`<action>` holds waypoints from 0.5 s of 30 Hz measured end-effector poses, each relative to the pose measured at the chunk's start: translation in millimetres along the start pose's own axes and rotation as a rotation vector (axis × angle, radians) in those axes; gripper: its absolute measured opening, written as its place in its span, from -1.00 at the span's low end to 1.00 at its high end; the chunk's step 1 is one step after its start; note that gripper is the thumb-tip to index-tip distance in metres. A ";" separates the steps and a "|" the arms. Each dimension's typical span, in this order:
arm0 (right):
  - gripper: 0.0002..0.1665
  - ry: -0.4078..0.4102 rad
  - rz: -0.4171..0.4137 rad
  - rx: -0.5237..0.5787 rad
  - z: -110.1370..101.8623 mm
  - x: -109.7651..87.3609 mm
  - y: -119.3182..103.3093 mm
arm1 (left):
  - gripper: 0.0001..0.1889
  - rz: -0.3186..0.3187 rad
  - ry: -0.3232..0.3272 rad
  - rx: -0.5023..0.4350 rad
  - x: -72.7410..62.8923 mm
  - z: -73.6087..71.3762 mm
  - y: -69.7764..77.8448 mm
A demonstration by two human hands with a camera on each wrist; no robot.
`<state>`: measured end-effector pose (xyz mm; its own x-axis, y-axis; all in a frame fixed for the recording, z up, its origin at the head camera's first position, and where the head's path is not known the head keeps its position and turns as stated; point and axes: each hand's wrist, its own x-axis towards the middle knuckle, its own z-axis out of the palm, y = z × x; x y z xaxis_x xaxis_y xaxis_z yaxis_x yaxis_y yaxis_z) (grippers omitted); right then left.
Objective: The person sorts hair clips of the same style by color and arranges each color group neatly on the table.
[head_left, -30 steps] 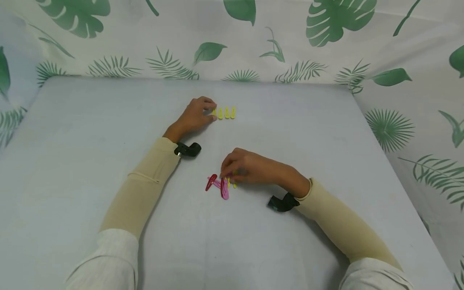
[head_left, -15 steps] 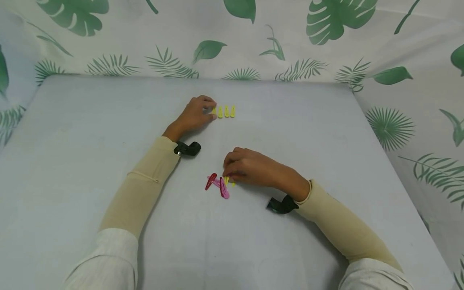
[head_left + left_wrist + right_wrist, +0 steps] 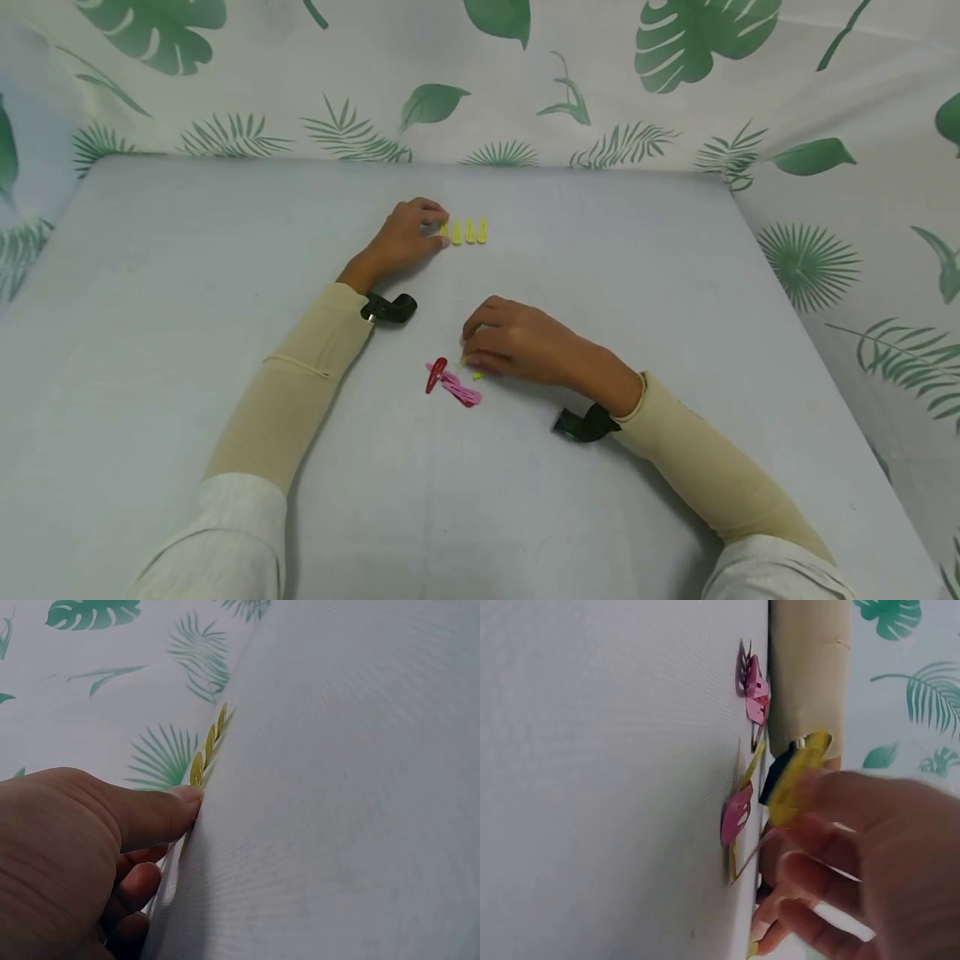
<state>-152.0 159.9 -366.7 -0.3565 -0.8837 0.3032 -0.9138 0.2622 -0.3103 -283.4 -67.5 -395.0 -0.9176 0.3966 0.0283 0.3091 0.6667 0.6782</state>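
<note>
Several yellow snap hair clips (image 3: 470,232) lie side by side in a short row toward the back of the table. My left hand (image 3: 405,237) is at the row's left end, fingertips and thumb at the two ends of the leftmost clip (image 3: 444,229). In the left wrist view the thumb hides that clip. Over the middle of the table, my right hand (image 3: 517,342) pinches a yellow hair clip (image 3: 801,776), raised off the surface. Beside it lies a loose pile with a red hair clip (image 3: 436,376), pink hair clips (image 3: 461,392) and another yellow one (image 3: 478,375), partly hidden.
A pale cloth covers the table (image 3: 337,467). Behind and to the right hangs a white curtain (image 3: 510,83) printed with green leaves. Black wrist cameras (image 3: 390,309) sit on both forearms, close above the table.
My right hand has lifted a yellow clip out of the pile. The front pink and red clips have swung round to the right. The left hand has stayed in place.
</note>
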 end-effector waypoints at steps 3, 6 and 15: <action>-0.92 0.071 0.044 0.077 -1.8 -1.2 3.0 | -0.51 0.009 0.003 -0.005 -0.1 -0.4 0.4; -0.86 0.138 0.114 0.172 -4.5 -2.9 5.7 | -0.51 0.009 0.001 -0.006 -0.7 -0.6 1.3; -0.67 0.259 0.315 0.307 -6.4 -5.0 16.0 | -0.51 -0.005 0.006 0.008 -0.2 0.4 1.1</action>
<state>-166.1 171.0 -367.4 -0.6776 -0.6447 0.3539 -0.6688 0.3400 -0.6611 -282.7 -66.7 -394.6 -0.9205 0.3896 0.0298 0.3068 0.6735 0.6725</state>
